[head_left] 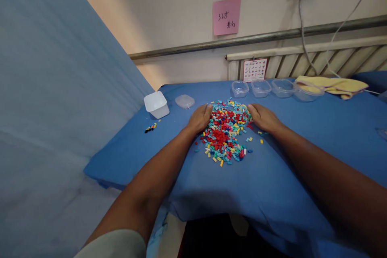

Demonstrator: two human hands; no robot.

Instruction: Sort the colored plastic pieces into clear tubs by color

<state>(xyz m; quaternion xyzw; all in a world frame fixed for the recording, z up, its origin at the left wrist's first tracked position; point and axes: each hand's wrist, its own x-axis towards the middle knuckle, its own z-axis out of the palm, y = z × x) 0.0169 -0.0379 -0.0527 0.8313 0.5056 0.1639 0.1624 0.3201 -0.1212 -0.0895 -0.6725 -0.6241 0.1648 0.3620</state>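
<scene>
A heap of small toy building bricks [222,133] in red, turquoise, yellow and other colours is spread on the blue cloth-covered table [145,161]. My left hand [200,118] rests on its edge against the heap's left side, thumb up. Against the right side, toward the back, lies my right hand [262,117], also on edge with the thumb up. Both hands look stretched out and cup the heap between them without gripping a brick. Their lower fingers are partly hidden. A few bricks lie loose near my right wrist and at the heap's front.
A white tub [157,105] stands at the left, with clear lids [184,101] beside it and several black and yellow bricks [150,128] in front. Along the back are clear containers [261,88], a small picture card [254,69] and a yellow cloth [335,85]. A blue curtain [60,68] hangs left.
</scene>
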